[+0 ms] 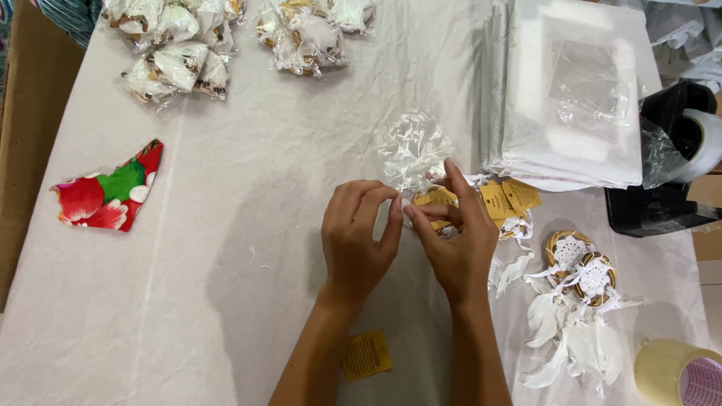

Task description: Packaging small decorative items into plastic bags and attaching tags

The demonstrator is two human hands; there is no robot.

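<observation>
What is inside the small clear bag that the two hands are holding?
The clear bag looks mostly empty. At its mouth a yellow tag shows between the left hand and right hand; fingers cover the rest.

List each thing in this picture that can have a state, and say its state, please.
left hand: pinching the clear bag's edge
right hand: fingers on the bag's edge
clear bag: crinkled, lying on the table, held at its near edge
dreamcatchers: two loose, unbagged, side by side
packed bags: filled, piled at the far edge
stack of clear bags: flat, unfilled
yellow tag: lying loose
tape roll: partly out of view
</observation>
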